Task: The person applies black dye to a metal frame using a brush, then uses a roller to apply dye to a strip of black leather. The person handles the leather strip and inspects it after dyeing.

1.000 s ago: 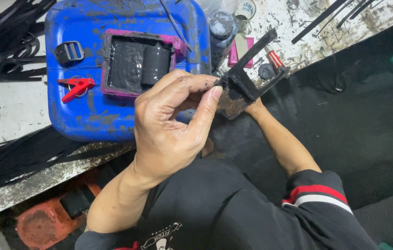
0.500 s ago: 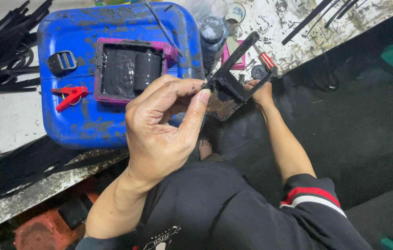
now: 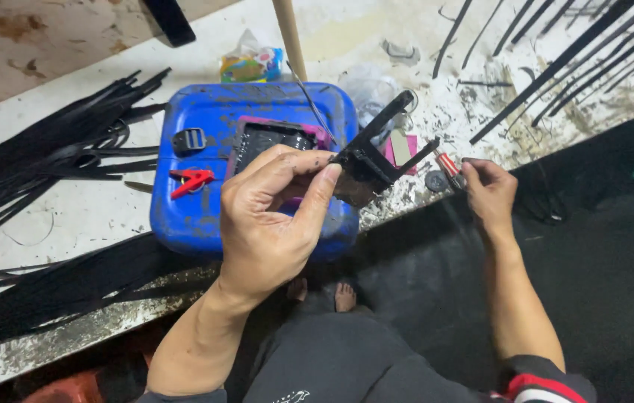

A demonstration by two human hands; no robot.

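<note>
My left hand (image 3: 272, 216) pinches black strap assembly (image 3: 373, 160) over blue container (image 3: 182, 216); looks light, floppy, best held at its stiff buckle. Right hand (image 3: 488, 190), beyond the container's right edge, closed on red-striped tool (image 3: 447, 166)

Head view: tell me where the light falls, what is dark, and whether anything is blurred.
Head view: even light on the pale bench and blue container; the left hand and black strap piece are sharp; the right hand is slightly soft; the floor at lower right is dark, with little detail.
</note>
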